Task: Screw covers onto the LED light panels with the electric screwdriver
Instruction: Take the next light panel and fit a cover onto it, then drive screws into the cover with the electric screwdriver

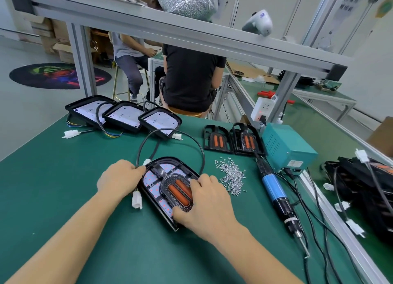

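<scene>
An LED light panel (156,187) in a black housing lies on the green mat in front of me. A black cover with two orange lenses (177,189) sits on it. My left hand (120,178) holds the panel's left edge, where its black cable loops away. My right hand (205,205) lies over the cover's right side, thumb against the panel's near end. A blue-and-black electric screwdriver (276,194) lies on the mat to the right, untouched. A heap of small silver screws (231,176) is between the panel and the screwdriver.
Three uncovered panels (125,116) with cables stand at the far left. Two spare covers (232,140) lie beside a teal power box (285,147). A pile of black panels (363,190) and trailing cords fill the right. Two people sit beyond the bench frame.
</scene>
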Demonstrator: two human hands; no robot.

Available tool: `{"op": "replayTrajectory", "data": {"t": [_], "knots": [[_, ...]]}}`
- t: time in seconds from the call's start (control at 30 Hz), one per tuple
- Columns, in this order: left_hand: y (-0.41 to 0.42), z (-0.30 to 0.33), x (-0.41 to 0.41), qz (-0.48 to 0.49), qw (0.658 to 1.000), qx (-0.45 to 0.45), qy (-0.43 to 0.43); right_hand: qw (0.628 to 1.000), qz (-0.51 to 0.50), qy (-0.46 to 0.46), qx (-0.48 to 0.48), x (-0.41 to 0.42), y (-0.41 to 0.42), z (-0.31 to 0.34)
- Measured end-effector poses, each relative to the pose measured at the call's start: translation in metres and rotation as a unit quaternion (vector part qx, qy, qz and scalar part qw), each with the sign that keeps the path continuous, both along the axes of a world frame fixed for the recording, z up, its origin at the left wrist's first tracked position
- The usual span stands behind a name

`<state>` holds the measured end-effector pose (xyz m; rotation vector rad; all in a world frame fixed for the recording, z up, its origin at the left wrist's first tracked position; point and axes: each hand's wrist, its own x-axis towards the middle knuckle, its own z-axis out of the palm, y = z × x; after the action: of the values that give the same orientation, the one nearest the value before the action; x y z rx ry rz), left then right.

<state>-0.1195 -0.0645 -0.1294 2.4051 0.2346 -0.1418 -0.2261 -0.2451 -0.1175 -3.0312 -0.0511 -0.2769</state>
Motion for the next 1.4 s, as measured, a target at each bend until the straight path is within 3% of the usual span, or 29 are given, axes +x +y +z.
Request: {"op": "replayTrajectory", "data": {"t": [0.1,0.23,0.33,0.43,0.53,0.67,0.87,1.2,1.4], "knots": [[-0.004,0.006,0.000,-0.020,0.989,0.145,-0.014,0.999,0.037,-0.029,0.013,-0.004,-0.006,-0.003],[-0.005,0.015,0.001,-0.016,0.964,0.256,-0.072,0.982,0.042,-0.100,0.155,-0.010,-0.037,0.007],[-0.021,0.026,0.005,-0.040,0.960,0.204,-0.190,0.971,-0.077,-0.135,0.185,-0.008,-0.087,0.013],[-0.061,0.040,0.008,-0.119,0.957,0.079,-0.252,0.965,-0.220,-0.061,0.126,-0.001,-0.143,0.009],[-0.108,0.048,0.012,-0.223,0.950,0.041,-0.215,0.953,-0.296,0.029,0.063,0.002,-0.175,-0.001],[-0.159,0.041,0.018,-0.356,0.925,0.069,-0.110,0.936,-0.324,0.089,0.102,0.007,-0.187,-0.011],[-0.186,0.024,0.025,-0.403,0.905,0.138,-0.016,0.926,-0.329,0.101,0.157,0.017,-0.190,-0.017],[-0.201,0.015,0.023,-0.402,0.877,0.250,-0.081,0.920,-0.339,0.081,0.180,0.022,-0.193,-0.027],[-0.204,0.014,0.021,-0.457,0.809,0.353,-0.113,0.921,-0.338,0.080,0.175,0.024,-0.194,-0.029]]}}
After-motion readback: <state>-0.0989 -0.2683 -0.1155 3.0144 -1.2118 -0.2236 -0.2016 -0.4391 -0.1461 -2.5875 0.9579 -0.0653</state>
